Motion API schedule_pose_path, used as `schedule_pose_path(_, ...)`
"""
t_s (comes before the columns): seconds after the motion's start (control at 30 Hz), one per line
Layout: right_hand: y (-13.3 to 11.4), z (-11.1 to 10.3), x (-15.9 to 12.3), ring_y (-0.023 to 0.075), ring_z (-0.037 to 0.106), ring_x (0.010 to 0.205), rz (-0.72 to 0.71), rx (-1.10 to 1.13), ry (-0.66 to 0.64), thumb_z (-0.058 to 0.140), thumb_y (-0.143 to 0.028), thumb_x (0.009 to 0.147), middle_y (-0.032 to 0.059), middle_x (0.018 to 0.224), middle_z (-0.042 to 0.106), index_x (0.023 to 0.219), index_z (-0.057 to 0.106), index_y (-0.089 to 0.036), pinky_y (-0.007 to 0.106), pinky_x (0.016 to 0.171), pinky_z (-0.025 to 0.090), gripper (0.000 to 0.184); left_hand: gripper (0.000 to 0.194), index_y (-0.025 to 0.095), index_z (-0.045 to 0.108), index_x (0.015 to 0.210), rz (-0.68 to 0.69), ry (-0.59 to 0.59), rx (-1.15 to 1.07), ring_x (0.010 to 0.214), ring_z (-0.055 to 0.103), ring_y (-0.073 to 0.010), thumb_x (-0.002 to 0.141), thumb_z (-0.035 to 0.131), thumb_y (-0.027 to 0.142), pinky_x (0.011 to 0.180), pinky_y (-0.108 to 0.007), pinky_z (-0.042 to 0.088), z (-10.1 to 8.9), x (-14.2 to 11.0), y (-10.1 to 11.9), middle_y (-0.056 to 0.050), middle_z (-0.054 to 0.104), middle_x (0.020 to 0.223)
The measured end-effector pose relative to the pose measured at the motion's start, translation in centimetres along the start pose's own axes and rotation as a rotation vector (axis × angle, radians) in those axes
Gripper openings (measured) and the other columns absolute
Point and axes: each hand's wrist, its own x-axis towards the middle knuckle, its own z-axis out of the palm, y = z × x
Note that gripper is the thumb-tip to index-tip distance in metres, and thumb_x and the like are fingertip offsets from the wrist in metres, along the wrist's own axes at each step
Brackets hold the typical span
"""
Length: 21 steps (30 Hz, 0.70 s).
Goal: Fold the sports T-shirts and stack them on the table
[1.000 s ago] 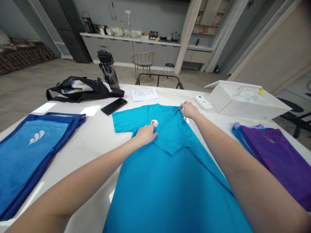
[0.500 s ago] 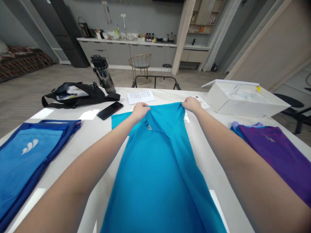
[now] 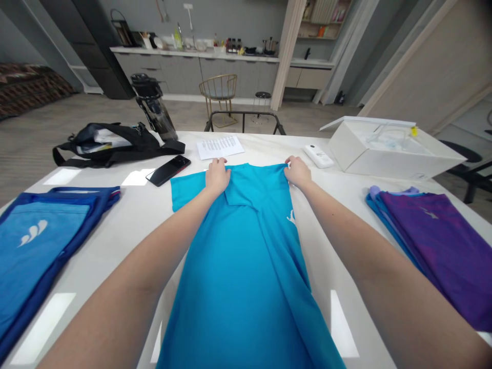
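A teal T-shirt [image 3: 238,266] lies lengthwise on the white table, its right side folded over toward the middle in a long strip. My left hand [image 3: 218,177] is at the far edge by the collar, its fingers closed on the cloth. At the far right corner of the folded part, my right hand [image 3: 298,172] pinches the fabric. One short sleeve [image 3: 188,187] sticks out flat to the left, beyond my left hand. A small white print [image 3: 291,217] shows at the shirt's right edge. Part of the collar is hidden under the fold.
Folded blue clothes [image 3: 46,236] lie at the left, purple folded clothes [image 3: 438,246] at the right. Along the far side are a black bag [image 3: 111,146], bottle [image 3: 156,110], phone [image 3: 168,170], printed paper [image 3: 220,147], white device [image 3: 318,156] and open white box [image 3: 388,154].
The shirt's right side has been folded over toward the middle, narrowing the shirt. My left hand has moved from the chest logo up to the far edge; both hands have lowered the cloth there.
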Motion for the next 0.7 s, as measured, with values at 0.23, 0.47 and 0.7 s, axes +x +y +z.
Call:
schedule_pose_path(0.23,-1.3,-3.0,-8.9,0.0182,0.061,0.08,-0.393,0.193,-0.215,0.063,-0.033,0.094,0.0021,0.087,0.07,0.1,0.072,-0.022,0.027,0.073,0.041,0.016,0.03,0.022,0.065,0.126,0.551,-0.293,0.164,0.118,0.059,-0.0289,0.1,0.051,0.028,0.098,-0.042,0.045,-1.5,-7.0,1.9,-0.011,0.065,0.127)
schedule_pose_path(0.47,-1.5,-5.4,-20.1,0.0156,0.06,0.071,-0.382,0.21,-0.368,0.067,-0.031,0.093,-0.0005,0.076,0.068,0.098,0.073,-0.021,0.025,0.066,0.038,0.013,0.039,0.025,0.059,0.139,0.729,-0.358,0.167,0.128,0.058,-0.0235,0.103,0.045,0.026,0.103,-0.039,0.042,-2.9,-16.1,3.7,-0.008,0.062,0.142)
schedule_pose_path(0.7,0.0,-7.9,-29.5,0.0158,0.06,0.072,-0.378,0.128,-0.408,0.062,-0.023,0.092,0.0005,0.08,0.069,0.098,0.075,-0.022,0.025,0.067,0.037,0.015,0.037,0.025,0.061,0.137,0.785,-0.38,0.15,0.12,0.057,-0.0253,0.103,0.047,0.031,0.098,-0.04,0.044,-4.2,-24.7,7.0,-0.009,0.063,0.132)
